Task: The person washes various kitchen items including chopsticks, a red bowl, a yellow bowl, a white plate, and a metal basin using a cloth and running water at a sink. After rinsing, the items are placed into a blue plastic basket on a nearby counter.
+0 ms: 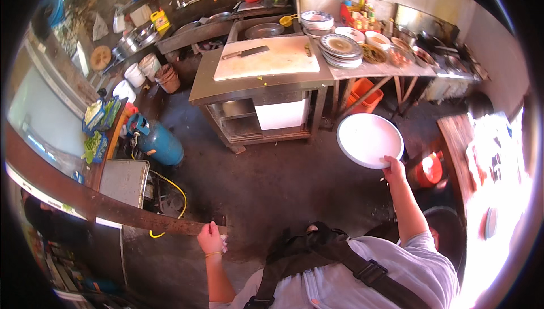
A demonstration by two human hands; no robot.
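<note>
My right hand [395,169] grips the near rim of a round white tray [369,139] with a raised edge. The tray is held out over the floor, and nothing shows on it. Lower left, my left hand [210,239] is closed, with a small crumpled whitish piece [224,243], perhaps cloth or tissue, sticking out of it. That hand appears beside the end of a brown wooden beam [182,225]; whether they touch is unclear. Ahead of me stands a metal-topped worktable [204,75] bearing a white cutting board [272,64] and a cleaver [253,52].
Stacked plates [341,47] and bowls of food [399,56] crowd the side counter beside a stove [452,67]. A blue gas cylinder [159,141] and yellow hose [182,194] are at left. To the right are a red bucket [429,169] and a wooden table [457,139].
</note>
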